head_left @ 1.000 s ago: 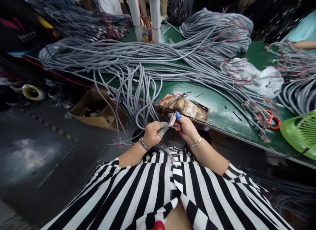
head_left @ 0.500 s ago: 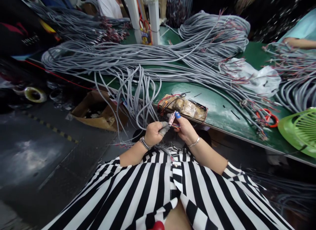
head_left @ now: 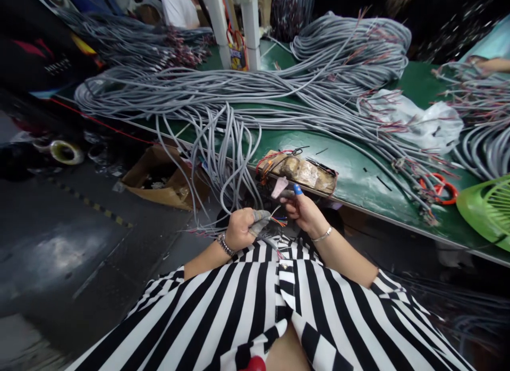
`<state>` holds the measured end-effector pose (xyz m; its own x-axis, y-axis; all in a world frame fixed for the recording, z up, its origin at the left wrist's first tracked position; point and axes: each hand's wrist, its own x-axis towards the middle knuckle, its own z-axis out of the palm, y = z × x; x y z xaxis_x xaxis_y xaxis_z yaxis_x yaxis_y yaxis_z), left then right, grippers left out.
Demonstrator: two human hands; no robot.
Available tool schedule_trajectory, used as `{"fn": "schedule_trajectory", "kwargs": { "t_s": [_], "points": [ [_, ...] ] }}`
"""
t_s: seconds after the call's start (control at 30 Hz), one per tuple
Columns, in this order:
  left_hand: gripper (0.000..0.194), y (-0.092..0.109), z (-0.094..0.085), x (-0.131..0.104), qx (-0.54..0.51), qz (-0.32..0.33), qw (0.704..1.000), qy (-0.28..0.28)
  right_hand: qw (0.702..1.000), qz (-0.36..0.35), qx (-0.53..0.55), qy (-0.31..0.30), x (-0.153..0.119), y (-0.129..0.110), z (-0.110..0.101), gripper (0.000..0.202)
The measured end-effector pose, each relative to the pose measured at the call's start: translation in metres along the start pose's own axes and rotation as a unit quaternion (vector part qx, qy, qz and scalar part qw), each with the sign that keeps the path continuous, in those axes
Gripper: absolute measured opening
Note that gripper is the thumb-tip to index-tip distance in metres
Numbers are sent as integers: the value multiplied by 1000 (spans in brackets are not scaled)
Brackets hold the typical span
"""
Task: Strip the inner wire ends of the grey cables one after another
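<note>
My left hand (head_left: 240, 228), with grey coverings on its thumb and finger, is closed on the end of a grey cable. Thin coloured wires (head_left: 280, 221) fan out from that end towards the right. My right hand (head_left: 308, 216) has a blue cover on the thumb and pinches a small tool (head_left: 280, 187) with a pale pink, flat, wrapped-looking part; its exact kind is unclear. This tool is up by the table edge, apart from the wires. Just beyond it lies a worn wooden block (head_left: 305, 174) with tape and thin red and black wires on it.
Long bundles of grey cable (head_left: 191, 89) cover much of the green table (head_left: 350, 171), and some loops hang over its front edge. Orange-handled scissors (head_left: 450, 193), a plastic bag (head_left: 434, 124) and a green fan-like grille (head_left: 488, 206) sit at right. A cardboard box (head_left: 159, 198) stands below left.
My hands have moved apart: the left went down and left with the cable end, the right shifted right with the tool. The coloured wires now stick out free of the tool.
</note>
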<state>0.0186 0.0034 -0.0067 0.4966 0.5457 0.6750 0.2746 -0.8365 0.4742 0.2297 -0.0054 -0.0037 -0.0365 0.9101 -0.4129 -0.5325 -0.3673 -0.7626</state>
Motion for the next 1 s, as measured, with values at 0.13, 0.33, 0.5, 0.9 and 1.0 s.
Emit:
{"fn": "schedule_trajectory", "kwargs": {
  "t_s": [0.13, 0.33, 0.5, 0.9, 1.0],
  "points": [
    [21, 2, -3, -5, 0, -6, 1000, 10, 999, 19, -20, -36, -4, -3, 1, 51],
    [16, -3, -1, 0, 20, -10, 999, 48, 996, 31, -45, -71, -1, -14, 12, 54],
    [20, -19, 8, -4, 27, -37, 999, -24, 996, 5, -73, -60, 2, -15, 15, 55],
    [25, -29, -40, 38, -210, -176, 885, -376, 888, -355, -251, 150, -41, -36, -34, 27],
    [31, -37, -43, 90, -221, -196, 918, -263, 787, -485, -293, 244, -39, -62, -59, 29]
  ]
}}
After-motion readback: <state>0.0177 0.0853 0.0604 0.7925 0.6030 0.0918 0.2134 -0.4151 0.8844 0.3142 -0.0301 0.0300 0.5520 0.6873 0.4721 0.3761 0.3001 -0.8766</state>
